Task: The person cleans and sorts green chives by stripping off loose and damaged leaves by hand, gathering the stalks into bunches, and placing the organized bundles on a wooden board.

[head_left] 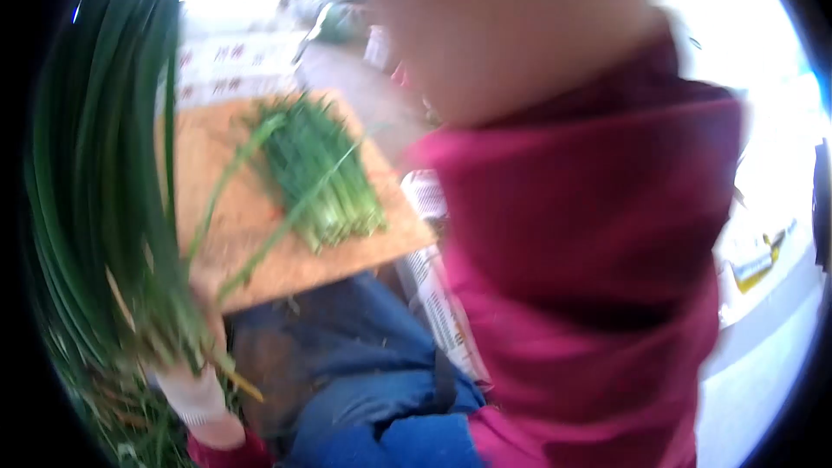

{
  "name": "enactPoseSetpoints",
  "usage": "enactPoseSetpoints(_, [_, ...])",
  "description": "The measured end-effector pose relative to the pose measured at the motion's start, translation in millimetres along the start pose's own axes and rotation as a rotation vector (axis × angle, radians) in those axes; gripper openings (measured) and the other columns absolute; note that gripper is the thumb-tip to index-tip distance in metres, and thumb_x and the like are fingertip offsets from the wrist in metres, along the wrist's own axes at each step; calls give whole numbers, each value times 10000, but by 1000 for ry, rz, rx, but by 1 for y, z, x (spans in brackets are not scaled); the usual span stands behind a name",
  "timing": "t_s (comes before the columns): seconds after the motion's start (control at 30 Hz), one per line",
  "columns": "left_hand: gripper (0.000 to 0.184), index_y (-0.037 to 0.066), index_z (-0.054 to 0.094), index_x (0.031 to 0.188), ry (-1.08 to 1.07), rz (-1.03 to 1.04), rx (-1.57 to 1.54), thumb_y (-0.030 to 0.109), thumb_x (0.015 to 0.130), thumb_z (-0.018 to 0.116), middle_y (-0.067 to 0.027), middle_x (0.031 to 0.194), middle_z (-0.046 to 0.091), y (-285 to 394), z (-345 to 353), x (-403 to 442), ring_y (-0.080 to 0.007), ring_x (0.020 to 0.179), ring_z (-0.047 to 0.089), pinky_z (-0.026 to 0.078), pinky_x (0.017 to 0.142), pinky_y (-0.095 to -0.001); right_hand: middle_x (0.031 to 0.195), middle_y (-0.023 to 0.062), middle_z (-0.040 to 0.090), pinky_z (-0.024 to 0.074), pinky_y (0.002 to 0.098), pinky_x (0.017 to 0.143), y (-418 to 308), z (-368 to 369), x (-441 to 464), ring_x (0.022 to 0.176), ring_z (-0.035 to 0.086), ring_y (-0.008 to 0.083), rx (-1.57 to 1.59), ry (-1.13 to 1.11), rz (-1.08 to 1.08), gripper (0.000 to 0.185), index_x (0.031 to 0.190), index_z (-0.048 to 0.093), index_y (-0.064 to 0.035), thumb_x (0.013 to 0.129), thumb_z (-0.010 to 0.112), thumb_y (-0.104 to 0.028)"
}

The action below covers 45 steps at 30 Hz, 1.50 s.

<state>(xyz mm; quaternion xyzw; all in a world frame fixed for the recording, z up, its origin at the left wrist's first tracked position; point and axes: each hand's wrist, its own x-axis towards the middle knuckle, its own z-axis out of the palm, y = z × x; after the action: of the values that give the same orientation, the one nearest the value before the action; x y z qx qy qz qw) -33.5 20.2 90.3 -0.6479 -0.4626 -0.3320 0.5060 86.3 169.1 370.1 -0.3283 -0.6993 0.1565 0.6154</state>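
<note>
At the left, my left hand [210, 316] is closed round a large bunch of long green leafy stalks [104, 156], which rise to the top edge. The leaves cover part of the hand, and a whitish cuff is at the wrist. A smaller bundle of green stalks [325, 173], with pale cut ends toward me, lies on a wooden board [234, 269]. Two loose stalks stretch from near my left hand across the board. My right arm, in a dark pink sleeve, rises large and blurred on the right; its hand is outside the view.
Below the board is blue cloth [364, 390] over my lap. More green leaves [130, 416] lie at the lower left. A white box with red print [234, 61] stands behind the board, and a white perforated basket [438, 312] is to its right.
</note>
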Motion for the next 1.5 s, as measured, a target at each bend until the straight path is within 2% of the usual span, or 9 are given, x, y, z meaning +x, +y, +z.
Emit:
enactPoseSetpoints(0.23, [291,63,564,1118,-303,-153,-428,148,840,569,-79,1093,518,40,-21,-17,-264,982,445,309,850,-440,871,101,626,463,397,703,34,66,-34,810,600,284,277,15,232,334,1001,605,15,749,555,-199])
enactPoseSetpoints(0.53, [235,27,566,1058,-734,-992,-1378,98,833,562,-61,887,517,44,-47,-69,-184,731,417,311,640,-352,658,169,587,448,398,561,114,133,-93,643,610,308,571,319,606,181,798,628,10,723,494,-85])
enactPoseSetpoints(0.63, [217,15,566,1037,-752,-1233,-1532,82,831,560,-55,819,517,35,-55,-92,-157,648,407,312,569,-323,740,170,648,504,397,561,211,158,-103,662,646,302,-529,136,88,148,742,673,-53,770,533,-92])
enactPoseSetpoints(0.93, [137,-12,592,958,-595,-2005,-1558,54,858,526,-48,673,523,-16,-92,-118,-109,443,384,325,402,-267,646,-29,650,422,294,481,258,59,-127,618,642,135,-1156,1,177,111,679,680,-209,735,622,-132])
enactPoseSetpoints(1.17, [173,15,613,993,-463,-1751,-1022,115,869,544,-32,738,551,-128,-209,-111,-114,581,452,402,492,-264,796,-20,644,487,303,604,259,-10,-132,766,641,128,-1491,-232,-98,80,810,667,-230,769,616,-183])
enactPoseSetpoints(1.27, [176,44,619,1014,-717,-1650,-162,62,851,555,-62,947,624,-138,-205,-107,-168,817,587,492,711,-314,798,93,665,495,327,594,296,-23,-135,738,652,227,-1040,-106,-41,128,788,681,-113,763,557,-94])
enactPoseSetpoints(1.33, [206,34,619,1026,-707,-968,235,10,834,549,-78,988,615,-125,-179,-132,-174,867,581,487,752,-294,794,137,658,479,318,658,287,-26,-132,693,622,260,-359,29,377,134,780,664,-41,745,603,-155])
enactPoseSetpoints(1.4, [225,38,618,1028,-660,-960,-124,3,815,555,-105,1002,606,-91,-148,-116,-194,909,576,475,780,-311,784,144,650,450,327,692,301,-20,-123,665,582,227,350,231,882,259,836,646,6,828,498,-207])
enactPoseSetpoints(1.5, [213,21,610,984,-728,-883,-456,32,771,614,-142,958,598,-27,-93,-80,-266,886,577,465,766,-360,929,154,649,455,327,767,256,-35,-144,844,597,236,-445,-165,453,343,1001,618,-1,850,369,-181])
